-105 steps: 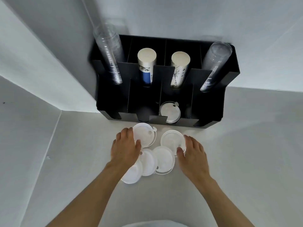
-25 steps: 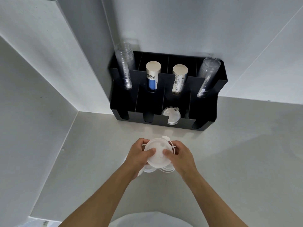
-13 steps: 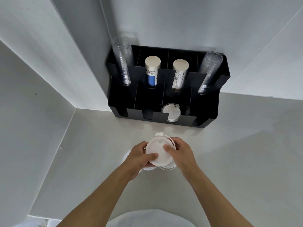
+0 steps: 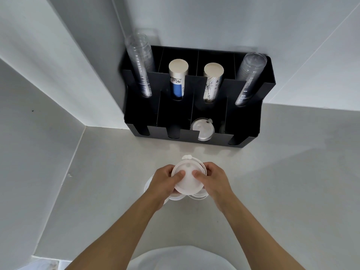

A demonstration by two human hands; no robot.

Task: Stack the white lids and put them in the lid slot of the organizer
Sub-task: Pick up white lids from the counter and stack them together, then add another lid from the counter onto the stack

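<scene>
Above the counter I hold a small stack of white lids [image 4: 188, 177] between both hands, its flat top facing me and a tab sticking out at its far edge. My left hand [image 4: 162, 183] grips its left side, my right hand [image 4: 214, 180] its right side, thumbs pressed on top. More white lids [image 4: 198, 196] lie on the counter beneath my hands, mostly hidden. The black organizer [image 4: 243, 117] stands against the wall. One white lid [image 4: 202, 129] leans in its third front slot from the left.
The organizer's back row holds two stacks of clear cups [image 4: 141, 65] [image 4: 251, 76] at the ends and two stacks of paper cups [image 4: 178, 78] [image 4: 212, 80] between them. A wall corner rises at left. The grey counter [image 4: 292, 182] stretches to the right.
Both hands gathered lids from the counter and lifted them as a stack. Over the last second the stack stayed between my hands, thumbs shifting slightly on top.
</scene>
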